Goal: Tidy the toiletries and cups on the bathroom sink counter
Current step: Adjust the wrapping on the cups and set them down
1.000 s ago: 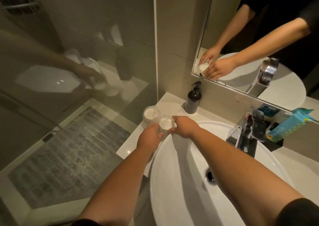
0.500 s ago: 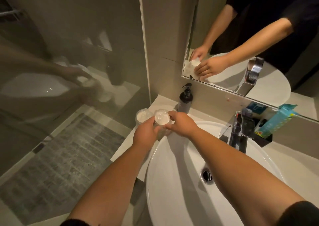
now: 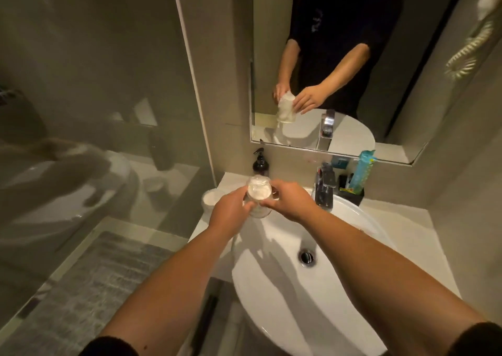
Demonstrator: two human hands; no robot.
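Both hands hold one clear wrapped cup (image 3: 258,192) lifted above the left rim of the white basin (image 3: 353,219). My left hand (image 3: 231,211) grips its lower side and my right hand (image 3: 290,200) clasps it from the right. A second wrapped cup (image 3: 212,198) stands on the counter (image 3: 231,179) just left of my left hand. Behind the cups stands a dark pump bottle (image 3: 260,162) against the wall.
A chrome tap (image 3: 324,187) rises behind the basin, with a black holder (image 3: 353,194) carrying a teal packet (image 3: 362,171) to its right. A mirror (image 3: 339,56) hangs above. A glass shower panel (image 3: 108,111) bounds the counter on the left.
The cup in my hands has risen off the counter and moved right, away from the second cup. The camera has tilted up, showing more mirror.
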